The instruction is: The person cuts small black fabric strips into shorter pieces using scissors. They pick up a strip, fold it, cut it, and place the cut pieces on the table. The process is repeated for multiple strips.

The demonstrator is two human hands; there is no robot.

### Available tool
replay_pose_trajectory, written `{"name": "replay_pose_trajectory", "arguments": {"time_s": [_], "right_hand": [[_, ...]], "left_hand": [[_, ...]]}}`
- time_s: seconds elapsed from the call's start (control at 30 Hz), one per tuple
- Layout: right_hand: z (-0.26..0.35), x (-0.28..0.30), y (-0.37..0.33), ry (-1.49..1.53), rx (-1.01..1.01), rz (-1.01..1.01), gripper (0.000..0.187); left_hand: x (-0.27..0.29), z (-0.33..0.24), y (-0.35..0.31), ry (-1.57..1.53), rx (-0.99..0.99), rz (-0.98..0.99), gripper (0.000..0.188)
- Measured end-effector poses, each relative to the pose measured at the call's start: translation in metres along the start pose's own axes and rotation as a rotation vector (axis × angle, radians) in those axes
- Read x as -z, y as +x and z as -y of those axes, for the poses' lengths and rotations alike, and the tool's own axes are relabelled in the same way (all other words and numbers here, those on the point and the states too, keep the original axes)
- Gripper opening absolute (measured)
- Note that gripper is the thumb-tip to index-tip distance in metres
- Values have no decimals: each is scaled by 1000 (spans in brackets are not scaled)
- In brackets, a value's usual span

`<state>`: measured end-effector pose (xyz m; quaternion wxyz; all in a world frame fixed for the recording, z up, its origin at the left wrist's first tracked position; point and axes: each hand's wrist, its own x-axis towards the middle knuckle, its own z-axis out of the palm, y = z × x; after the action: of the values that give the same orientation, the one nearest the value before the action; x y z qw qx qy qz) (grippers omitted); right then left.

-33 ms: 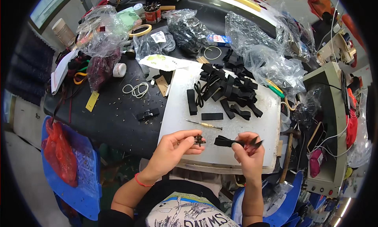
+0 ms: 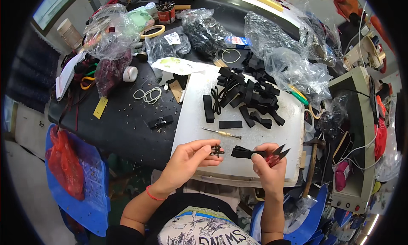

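My left hand (image 2: 189, 158) pinches a small cluster of dark metal pieces (image 2: 217, 150) between thumb and fingers; their exact kind is too small to make out. To its right, my right hand (image 2: 270, 170) is closed on a folded black strap (image 2: 242, 152), whose looped end points toward the left hand. The same hand also holds small thread snips (image 2: 280, 155) with red handles, blades pointing right and apart. Both hands are above the near part of a white board (image 2: 191, 113). On the board lie a thin screwdriver (image 2: 222, 133) and a flat black strap piece (image 2: 230, 124).
A heap of black straps (image 2: 250, 96) covers the board's far part. Clear plastic bags (image 2: 293, 70) and green-handled scissors (image 2: 298, 96) lie at the right. White cord (image 2: 148, 96) and a black buckled strap (image 2: 160, 122) rest on the dark table. A hammer (image 2: 312, 164) is beside the board.
The snips in my right hand have turned slightly, and their blades show more plainly, spread apart. The left hand looks much the same.
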<state>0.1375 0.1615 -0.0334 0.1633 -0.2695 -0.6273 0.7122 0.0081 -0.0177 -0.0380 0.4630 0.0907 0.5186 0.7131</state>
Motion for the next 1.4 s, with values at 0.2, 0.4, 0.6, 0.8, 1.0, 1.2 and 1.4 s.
{"name": "replay_pose_trajectory", "arguments": {"time_s": [0.2,0.4,0.6,0.8,1.0,1.2,1.4], "right_hand": [[4,-31,2,55,-101,222,18],[-1,-44,1,-25,-68,144,16],[-4,-50,0,-61,-40,125,17],[-3,-46,1,-111,-56,160,13],[-13,-37,1,-502,287,125,29],[2,-40,0,-544,254,197,27],[-7,-47,-1,-236,46,234,17]], "left_hand": [[2,3,-2,-113,74,100,46],[-2,1,-6,-95,64,80,42],[-1,8,-8,59,-55,96,35],[0,13,-7,60,-15,40,34],[3,10,-4,83,3,-22,29],[4,-4,-6,161,42,-6,27],[6,1,-7,76,44,20,26]]}}
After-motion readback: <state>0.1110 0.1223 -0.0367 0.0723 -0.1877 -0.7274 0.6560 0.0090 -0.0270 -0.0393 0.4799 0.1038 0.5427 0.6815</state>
